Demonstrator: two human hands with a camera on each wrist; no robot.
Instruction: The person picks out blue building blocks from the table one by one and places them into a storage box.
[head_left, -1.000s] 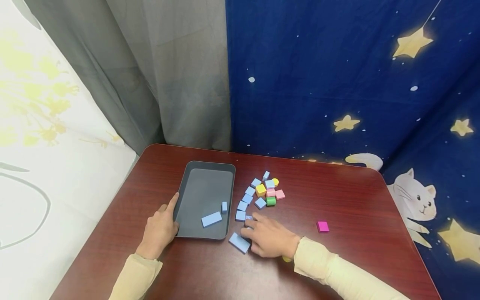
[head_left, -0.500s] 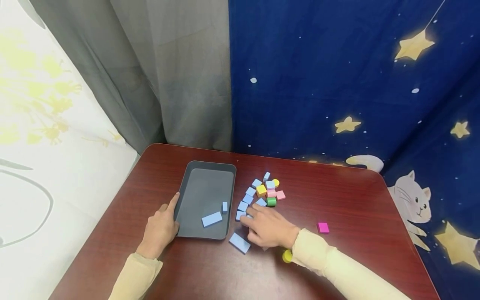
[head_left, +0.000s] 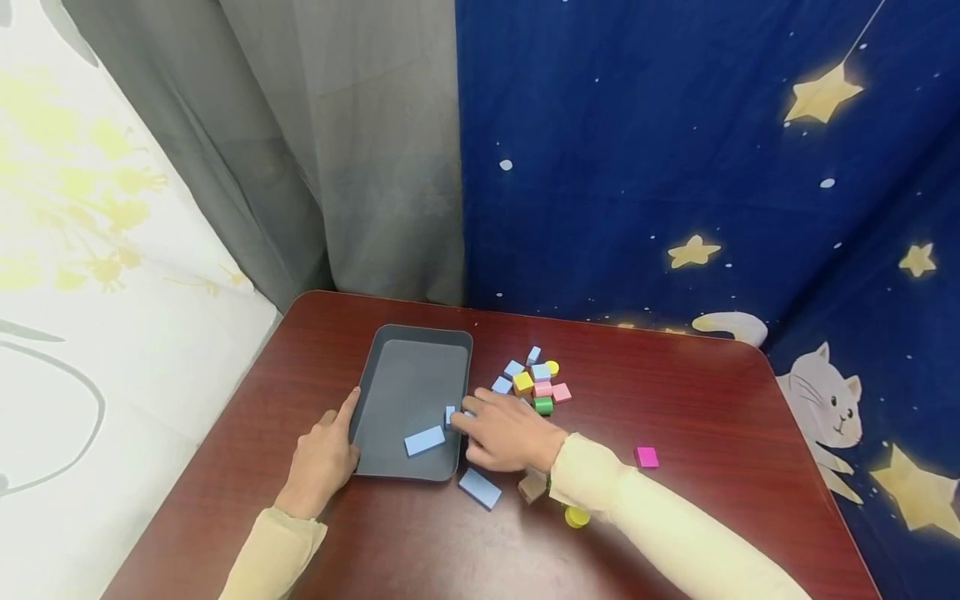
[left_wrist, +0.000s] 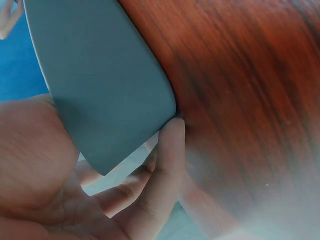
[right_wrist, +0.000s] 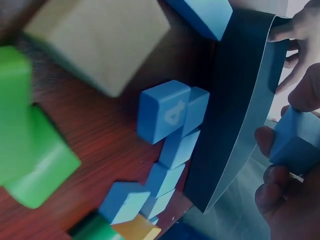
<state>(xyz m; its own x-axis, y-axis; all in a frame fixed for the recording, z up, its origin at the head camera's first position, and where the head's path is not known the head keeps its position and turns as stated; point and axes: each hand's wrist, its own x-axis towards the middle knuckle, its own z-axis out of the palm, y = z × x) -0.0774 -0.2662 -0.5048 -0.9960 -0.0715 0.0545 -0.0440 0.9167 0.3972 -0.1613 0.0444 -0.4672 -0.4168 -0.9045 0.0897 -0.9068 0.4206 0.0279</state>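
Observation:
My left hand (head_left: 322, 458) grips the left side of a dark grey tray (head_left: 412, 375), with fingertips against its outer wall (left_wrist: 110, 75) in the left wrist view. A long blue block (head_left: 424, 441) and a small blue block (head_left: 450, 416) lie inside. Over the tray's right rim, my right hand (head_left: 510, 429) pinches a blue cube (right_wrist: 295, 140) between thumb and fingers. Below that hand, blue blocks (right_wrist: 174, 150) stand in a curved row along the tray's outer wall. One blue block (right_wrist: 172, 112) carries a pale mark like a 4.
Yellow (head_left: 522, 383), pink (head_left: 561, 392) and green (head_left: 543, 406) blocks cluster right of the tray. Nearer me lie another long blue block (head_left: 480, 488), a plain wooden block (head_left: 532, 487) and a yellow cylinder (head_left: 577, 517). A magenta block (head_left: 647, 457) sits farther right.
My right hand has moved up and left from the near end of the row to the tray's right rim, uncovering the wooden block. My left hand stays on the tray.

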